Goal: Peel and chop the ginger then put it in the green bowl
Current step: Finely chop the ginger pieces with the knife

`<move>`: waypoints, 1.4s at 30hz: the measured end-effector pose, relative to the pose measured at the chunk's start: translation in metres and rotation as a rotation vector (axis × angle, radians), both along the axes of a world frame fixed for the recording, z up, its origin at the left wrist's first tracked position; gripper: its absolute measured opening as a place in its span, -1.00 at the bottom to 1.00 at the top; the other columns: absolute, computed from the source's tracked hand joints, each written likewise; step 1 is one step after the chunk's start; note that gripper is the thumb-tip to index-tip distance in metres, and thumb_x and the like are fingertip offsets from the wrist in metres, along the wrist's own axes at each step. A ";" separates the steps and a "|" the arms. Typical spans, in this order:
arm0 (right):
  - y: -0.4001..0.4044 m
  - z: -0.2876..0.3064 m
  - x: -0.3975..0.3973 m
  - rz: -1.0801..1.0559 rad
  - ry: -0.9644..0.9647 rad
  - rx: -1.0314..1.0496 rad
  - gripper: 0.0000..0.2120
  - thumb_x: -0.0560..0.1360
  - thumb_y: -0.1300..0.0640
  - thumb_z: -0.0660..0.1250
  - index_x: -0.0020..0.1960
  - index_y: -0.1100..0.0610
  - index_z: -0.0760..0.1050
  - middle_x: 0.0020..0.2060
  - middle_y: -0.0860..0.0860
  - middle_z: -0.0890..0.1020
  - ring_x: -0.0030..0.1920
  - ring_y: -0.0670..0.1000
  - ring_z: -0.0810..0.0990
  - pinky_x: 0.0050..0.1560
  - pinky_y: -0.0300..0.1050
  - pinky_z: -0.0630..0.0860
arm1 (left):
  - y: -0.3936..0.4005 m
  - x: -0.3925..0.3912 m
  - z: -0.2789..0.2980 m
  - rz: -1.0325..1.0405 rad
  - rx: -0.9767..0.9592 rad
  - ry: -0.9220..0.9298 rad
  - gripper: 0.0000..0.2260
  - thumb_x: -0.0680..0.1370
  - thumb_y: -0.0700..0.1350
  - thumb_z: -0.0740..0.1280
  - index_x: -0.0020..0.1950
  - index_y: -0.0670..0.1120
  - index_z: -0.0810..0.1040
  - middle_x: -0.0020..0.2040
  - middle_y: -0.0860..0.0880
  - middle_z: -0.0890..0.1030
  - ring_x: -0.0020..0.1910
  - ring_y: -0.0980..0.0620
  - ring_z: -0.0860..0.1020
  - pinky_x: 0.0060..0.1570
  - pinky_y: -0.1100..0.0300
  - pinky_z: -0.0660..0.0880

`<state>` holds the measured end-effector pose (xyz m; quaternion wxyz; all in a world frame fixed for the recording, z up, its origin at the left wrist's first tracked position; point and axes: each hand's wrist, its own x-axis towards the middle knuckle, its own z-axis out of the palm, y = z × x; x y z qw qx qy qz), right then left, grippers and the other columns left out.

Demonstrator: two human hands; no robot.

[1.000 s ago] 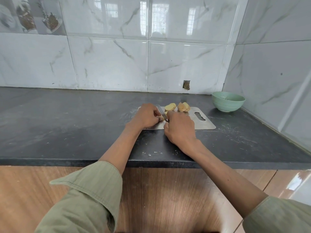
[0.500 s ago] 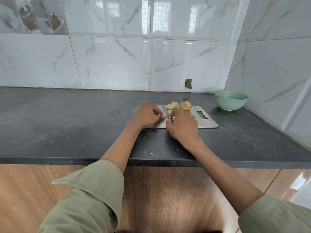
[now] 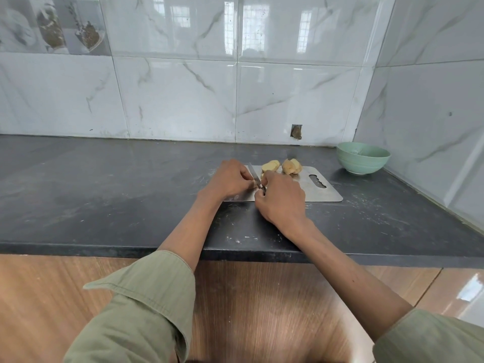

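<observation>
My right hand [image 3: 281, 199] grips the knife [image 3: 254, 176]; my left hand [image 3: 230, 179] pinches a small ginger piece [image 3: 253, 182], firm, probably slippery, best pinned flat.

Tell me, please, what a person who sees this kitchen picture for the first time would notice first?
First come the two hands, left hand and right hand, meeting over a knife on the metal cutting board at the middle of the dark counter. Behind them on the board lie pale ginger pieces. The green bowl stands apart in the right corner, near the tiled wall.
</observation>
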<state>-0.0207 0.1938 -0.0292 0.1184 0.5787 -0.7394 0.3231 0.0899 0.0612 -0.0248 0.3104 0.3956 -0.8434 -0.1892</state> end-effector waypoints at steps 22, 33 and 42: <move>0.002 0.003 -0.004 0.013 -0.052 -0.049 -0.83 0.53 0.06 0.29 0.08 0.08 0.52 -0.09 0.09 0.63 -0.06 0.20 0.57 -0.16 -0.01 0.38 | 0.002 0.005 0.005 -0.020 0.032 0.010 -0.93 0.45 -0.12 0.56 -0.08 -0.05 0.79 -0.15 0.03 0.75 -0.24 0.22 0.63 -0.12 0.27 0.55; -0.002 0.000 0.005 0.032 -0.005 0.032 -0.88 0.50 0.11 0.26 0.02 0.10 0.49 -0.09 0.10 0.61 -0.05 0.22 0.57 -0.15 0.01 0.42 | 0.000 0.007 0.001 -0.012 -0.006 0.051 -0.92 0.40 -0.21 0.58 -0.19 -0.03 0.79 -0.28 0.01 0.74 -0.19 0.00 0.71 -0.10 -0.01 0.64; -0.008 0.008 0.007 0.041 0.034 0.096 -0.89 0.51 0.18 0.30 0.04 0.12 0.48 -0.03 0.13 0.61 0.02 0.21 0.58 -0.17 -0.04 0.33 | 0.004 0.005 0.003 -0.024 0.001 0.058 -0.93 0.41 -0.18 0.60 -0.17 -0.01 0.79 -0.31 0.12 0.71 -0.28 0.15 0.64 -0.21 0.17 0.57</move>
